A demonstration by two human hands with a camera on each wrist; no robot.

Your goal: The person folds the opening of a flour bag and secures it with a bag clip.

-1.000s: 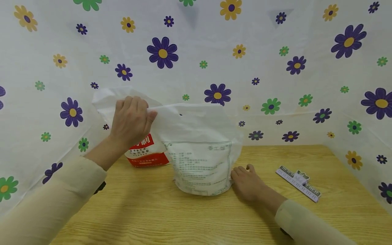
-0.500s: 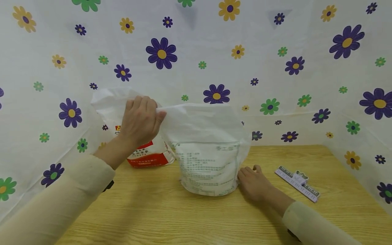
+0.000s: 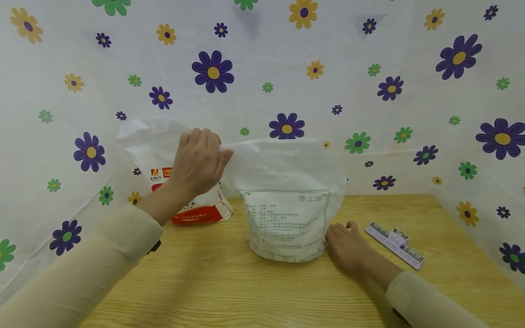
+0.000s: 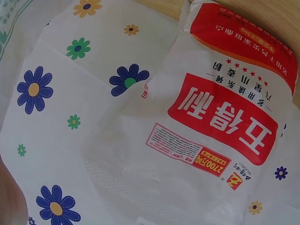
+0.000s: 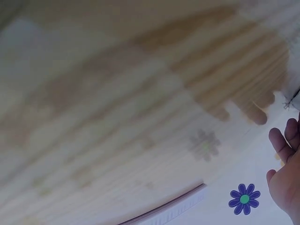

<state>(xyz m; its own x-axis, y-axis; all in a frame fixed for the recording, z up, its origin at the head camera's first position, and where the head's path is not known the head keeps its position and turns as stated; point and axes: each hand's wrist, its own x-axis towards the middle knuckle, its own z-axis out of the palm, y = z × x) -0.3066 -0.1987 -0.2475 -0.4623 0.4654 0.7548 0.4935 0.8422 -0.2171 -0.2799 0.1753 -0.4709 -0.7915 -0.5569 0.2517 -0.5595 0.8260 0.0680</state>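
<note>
A white bag point(image 3: 287, 223) printed with green text stands in the middle of the wooden table in the head view, its upper part tall and limp. My left hand point(image 3: 198, 159) grips its top left corner, thumb along the near side. Down by the bottom right corner, my right hand point(image 3: 348, 248) pinches the bag's edge; those fingers point(image 5: 283, 140) also appear at the right border of the right wrist view. Behind my left hand leans a red-and-white flour bag point(image 3: 205, 215), partly hidden by that arm. The left wrist view shows the flour bag point(image 4: 220, 117) upside down.
A long ruler-like clip point(image 3: 394, 246) lies on the wooden table point(image 3: 229, 296) to the right of my right hand. A white cloth point(image 3: 262, 54) with purple, yellow and green flowers hangs around the back and sides.
Both hands and the green-printed bag have shifted right along the table. More of the flour bag's upper red print shows behind my left arm. The view has turned slightly right.
</note>
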